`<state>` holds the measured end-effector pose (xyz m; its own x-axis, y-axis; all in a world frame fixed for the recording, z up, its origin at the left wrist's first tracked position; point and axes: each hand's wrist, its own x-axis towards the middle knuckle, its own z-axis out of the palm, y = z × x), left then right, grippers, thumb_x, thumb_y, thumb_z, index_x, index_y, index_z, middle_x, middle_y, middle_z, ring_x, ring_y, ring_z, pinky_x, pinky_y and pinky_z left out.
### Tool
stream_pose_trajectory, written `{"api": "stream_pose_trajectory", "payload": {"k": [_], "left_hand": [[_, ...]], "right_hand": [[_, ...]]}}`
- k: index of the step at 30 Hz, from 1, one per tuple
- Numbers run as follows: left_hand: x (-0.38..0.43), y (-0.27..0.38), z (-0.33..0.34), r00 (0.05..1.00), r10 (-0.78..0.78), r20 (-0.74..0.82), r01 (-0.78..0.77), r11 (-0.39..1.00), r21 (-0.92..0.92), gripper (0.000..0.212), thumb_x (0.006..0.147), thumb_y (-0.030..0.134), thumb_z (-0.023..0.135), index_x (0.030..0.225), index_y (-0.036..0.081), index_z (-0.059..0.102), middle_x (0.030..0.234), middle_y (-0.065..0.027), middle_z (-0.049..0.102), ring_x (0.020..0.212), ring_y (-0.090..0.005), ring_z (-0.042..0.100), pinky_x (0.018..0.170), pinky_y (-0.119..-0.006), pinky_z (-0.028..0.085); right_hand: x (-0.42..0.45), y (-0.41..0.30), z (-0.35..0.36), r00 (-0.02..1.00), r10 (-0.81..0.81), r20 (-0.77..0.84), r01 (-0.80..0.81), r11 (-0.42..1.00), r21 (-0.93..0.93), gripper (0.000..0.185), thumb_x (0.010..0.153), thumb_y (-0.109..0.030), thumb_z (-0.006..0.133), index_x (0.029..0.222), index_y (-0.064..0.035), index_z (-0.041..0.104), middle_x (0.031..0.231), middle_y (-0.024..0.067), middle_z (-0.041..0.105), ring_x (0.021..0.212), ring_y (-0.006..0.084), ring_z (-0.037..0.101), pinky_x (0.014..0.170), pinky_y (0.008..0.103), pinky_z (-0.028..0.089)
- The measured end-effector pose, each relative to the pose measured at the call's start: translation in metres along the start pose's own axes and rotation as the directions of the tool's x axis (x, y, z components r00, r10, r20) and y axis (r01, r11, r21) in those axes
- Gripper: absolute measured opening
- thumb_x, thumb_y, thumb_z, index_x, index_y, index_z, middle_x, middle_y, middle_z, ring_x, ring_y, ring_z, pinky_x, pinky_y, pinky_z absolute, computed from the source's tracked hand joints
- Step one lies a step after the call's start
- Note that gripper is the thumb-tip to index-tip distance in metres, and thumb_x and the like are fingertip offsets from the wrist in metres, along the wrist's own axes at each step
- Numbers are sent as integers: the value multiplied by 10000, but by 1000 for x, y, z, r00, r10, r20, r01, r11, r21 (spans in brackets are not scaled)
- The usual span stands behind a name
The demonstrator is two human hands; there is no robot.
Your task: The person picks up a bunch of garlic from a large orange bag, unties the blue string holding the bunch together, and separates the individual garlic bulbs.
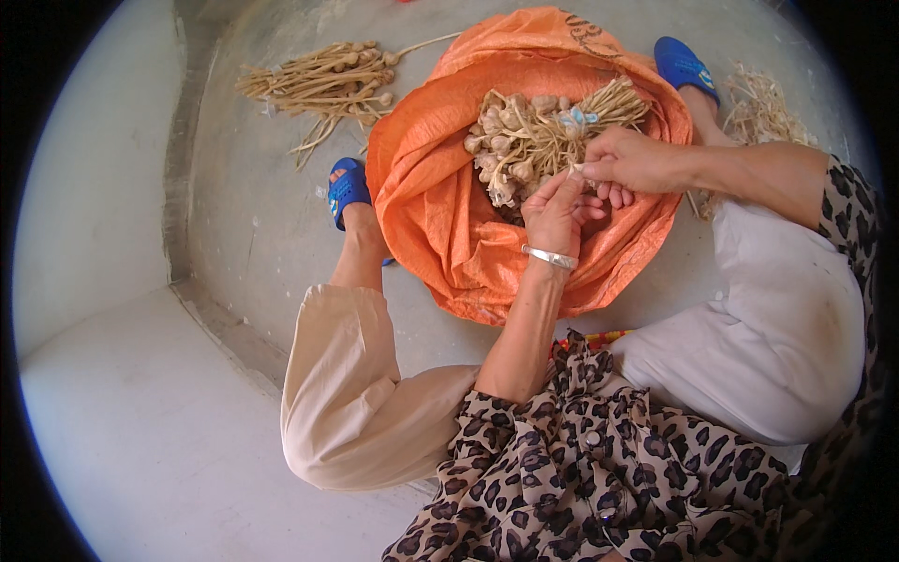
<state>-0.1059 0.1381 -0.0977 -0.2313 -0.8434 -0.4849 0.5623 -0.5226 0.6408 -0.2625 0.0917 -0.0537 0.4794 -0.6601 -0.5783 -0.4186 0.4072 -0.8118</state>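
Note:
My left hand [558,214], with a silver bangle on its wrist, and my right hand [628,161] meet over an open orange woven sack [428,190]. Between their thumbs and fingertips is a small pale piece of garlic [577,168], mostly covered by the fingers. Just beyond the hands, inside the sack, lies a bundle of dried garlic bulbs [502,140]. Its stalks [618,102] point to the far right and are bound with a light-blue tie [579,118]. What lies beneath the bundle is hidden.
Another bundle of dried garlic [337,77] rests on the concrete floor [246,183] at the far left. Dry garlic scraps [762,109] are heaped at the right. My feet in blue slippers [349,186] flank the sack. A white wall [98,175] rises on the left.

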Motion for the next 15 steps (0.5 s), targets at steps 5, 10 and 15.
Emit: {"api": "stream_pose_trajectory", "payload": {"k": [5, 10, 15], "left_hand": [[2, 1, -3, 1000, 8, 7, -8, 1000, 2, 147, 854, 42, 516, 953, -40, 587, 789, -114, 612, 630, -190, 597, 535, -270, 509], [3, -2, -5, 999, -36, 30, 40, 988, -146, 158, 850, 25, 529, 988, -42, 569, 817, -99, 608, 694, -186, 599, 580, -270, 513], [1, -4, -3, 1000, -20, -18, 18, 995, -97, 160, 845, 12, 546, 996, -35, 570, 830, -97, 611, 707, -191, 601, 601, -278, 520]], "right_hand": [[2, 1, 3, 999, -25, -30, 23, 998, -53, 213, 914, -123, 438, 780, 8, 540, 658, 65, 569, 503, 101, 540, 433, 219, 437], [3, 1, 0, 998, 41, -36, -38, 996, 81, 240, 918, -130, 425, 762, -3, 554, 639, 42, 546, 482, 94, 519, 421, 208, 422], [3, 4, -2, 997, 71, -18, -68, 990, 127, 235, 914, -153, 456, 764, -11, 568, 635, 28, 539, 480, 87, 512, 417, 202, 416]]}}
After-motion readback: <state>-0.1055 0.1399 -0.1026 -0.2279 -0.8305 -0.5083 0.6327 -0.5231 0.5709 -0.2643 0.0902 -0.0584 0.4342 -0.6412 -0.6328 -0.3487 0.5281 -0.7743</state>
